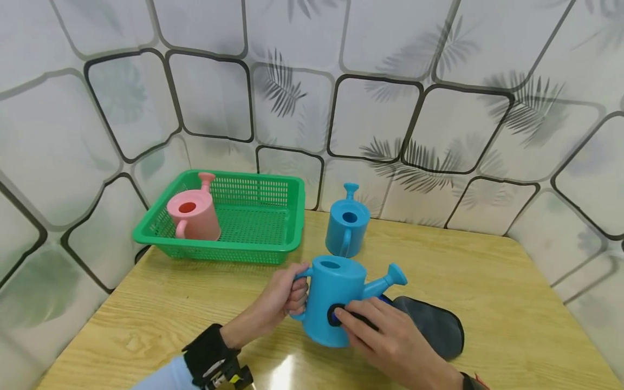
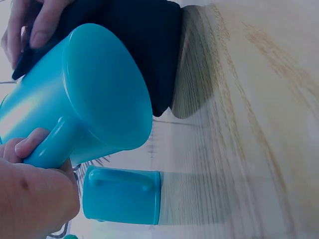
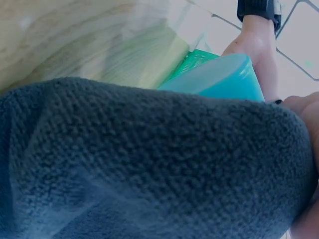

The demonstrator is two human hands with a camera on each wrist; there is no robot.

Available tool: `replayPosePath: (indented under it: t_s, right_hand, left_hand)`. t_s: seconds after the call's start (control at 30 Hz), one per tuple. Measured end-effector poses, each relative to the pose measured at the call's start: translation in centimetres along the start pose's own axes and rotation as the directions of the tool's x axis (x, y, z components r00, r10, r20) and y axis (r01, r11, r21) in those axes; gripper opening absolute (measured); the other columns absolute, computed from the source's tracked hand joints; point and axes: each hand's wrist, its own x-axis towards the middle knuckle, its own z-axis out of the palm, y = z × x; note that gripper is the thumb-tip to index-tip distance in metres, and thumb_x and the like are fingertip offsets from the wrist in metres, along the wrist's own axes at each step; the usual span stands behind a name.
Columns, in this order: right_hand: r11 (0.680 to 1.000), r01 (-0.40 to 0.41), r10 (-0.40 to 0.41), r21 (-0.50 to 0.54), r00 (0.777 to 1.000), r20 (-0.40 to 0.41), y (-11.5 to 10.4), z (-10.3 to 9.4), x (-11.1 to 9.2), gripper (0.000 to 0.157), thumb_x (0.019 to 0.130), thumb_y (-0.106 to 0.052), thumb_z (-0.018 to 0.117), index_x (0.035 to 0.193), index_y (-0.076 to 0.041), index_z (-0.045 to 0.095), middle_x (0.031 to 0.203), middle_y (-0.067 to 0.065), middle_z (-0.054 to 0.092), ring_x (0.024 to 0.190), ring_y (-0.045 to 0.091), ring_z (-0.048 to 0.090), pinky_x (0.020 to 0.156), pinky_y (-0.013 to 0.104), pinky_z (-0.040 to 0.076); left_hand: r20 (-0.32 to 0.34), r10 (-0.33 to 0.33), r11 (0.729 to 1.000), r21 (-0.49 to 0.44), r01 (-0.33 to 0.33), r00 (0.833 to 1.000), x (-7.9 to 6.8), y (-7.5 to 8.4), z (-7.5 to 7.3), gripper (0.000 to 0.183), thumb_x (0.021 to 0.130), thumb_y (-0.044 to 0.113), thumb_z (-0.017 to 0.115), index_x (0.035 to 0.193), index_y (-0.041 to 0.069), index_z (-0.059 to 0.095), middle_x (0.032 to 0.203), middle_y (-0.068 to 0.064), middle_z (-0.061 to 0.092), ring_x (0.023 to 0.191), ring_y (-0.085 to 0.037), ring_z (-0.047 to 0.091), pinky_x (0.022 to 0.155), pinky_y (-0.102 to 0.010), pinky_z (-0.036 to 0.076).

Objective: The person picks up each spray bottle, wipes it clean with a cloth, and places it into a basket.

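Note:
My left hand (image 1: 287,290) grips the handle of a blue watering can (image 1: 336,281), which is raised and slightly tilted, its spout to the right. With my right hand (image 1: 395,338) I hold a dark grey cloth (image 1: 434,325) with a black edge against the can's side. The cloth hangs down to the right of the can. From the left wrist, the blue can's round base (image 2: 107,89) faces the camera, and the dark cloth (image 2: 149,35) is behind it. Cloth (image 3: 149,159) fills much of the right wrist view, hiding most of the can (image 3: 219,79).
Behind the held can, a second blue watering can (image 1: 359,233) stands upright on the wooden table (image 1: 507,303). At the back left is a green basket (image 1: 253,248) with a pink watering can (image 1: 202,222) inside. A patterned curtain (image 1: 292,108) encloses the table's back and sides.

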Motion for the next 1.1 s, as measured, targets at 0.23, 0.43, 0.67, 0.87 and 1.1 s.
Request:
replayPosePath:
  t_s: [0.23,0.43,0.67,0.87,1.1]
  right_hand:
    - [0.993,-0.105,0.099,-0.044,0.987,-0.123,0.6,-0.6,0.5,0.036,0.102,-0.026,0.048,0.108,-0.001,0.073,0.096,0.012,0.066,0.081,0.02,0.063,0.061,0.03,0.057]
    - [0.98,-0.173,0.149,-0.097,0.965,-0.217,1.3,-0.9,0.5,0.036,0.101,-0.027,0.05,0.104,0.0,0.074,0.09,0.013,0.065,0.072,0.018,0.061,0.056,0.023,0.054]
    - [0.962,-0.254,0.215,-0.106,0.935,-0.283,1.9,-1.1,0.4,0.038,0.1,-0.03,0.052,0.1,0.0,0.075,0.086,0.012,0.066,0.063,0.016,0.063,0.049,0.023,0.051]
    - [0.965,-0.252,0.222,-0.074,0.934,-0.281,1.9,-0.9,0.2,0.037,0.099,-0.029,0.054,0.1,0.001,0.075,0.086,0.011,0.067,0.066,0.016,0.063,0.05,0.024,0.053]
    - [0.969,-0.244,0.227,-0.047,0.947,-0.229,1.5,-0.8,-0.3,0.037,0.099,-0.03,0.052,0.102,-0.001,0.074,0.089,0.01,0.069,0.074,0.019,0.067,0.058,0.027,0.059]
  left_hand:
    - [0.009,0.025,0.999,0.022,-0.025,1.0,-0.2,-0.2,0.3,0.051,0.101,0.034,0.047,0.056,0.016,0.03,0.046,0.009,0.027,0.039,-0.008,0.027,0.042,-0.021,0.027]
    - [0.023,0.028,1.0,0.012,-0.029,0.999,-0.3,-0.3,0.3,0.051,0.101,0.033,0.045,0.056,0.017,0.029,0.046,0.009,0.026,0.039,-0.008,0.027,0.042,-0.021,0.028]
    - [0.033,0.035,0.999,0.0,-0.035,0.999,-0.2,-0.1,0.2,0.05,0.101,0.035,0.045,0.057,0.016,0.03,0.047,0.009,0.027,0.04,-0.008,0.028,0.043,-0.021,0.029]
    - [0.029,0.036,0.999,-0.001,-0.036,0.999,-0.1,0.0,0.1,0.051,0.101,0.034,0.045,0.056,0.016,0.03,0.046,0.009,0.027,0.04,-0.008,0.028,0.043,-0.021,0.028]
    - [0.012,0.018,0.999,-0.03,-0.017,1.0,-0.1,0.1,0.2,0.049,0.102,0.033,0.043,0.057,0.017,0.03,0.046,0.01,0.027,0.039,-0.007,0.027,0.042,-0.022,0.028]
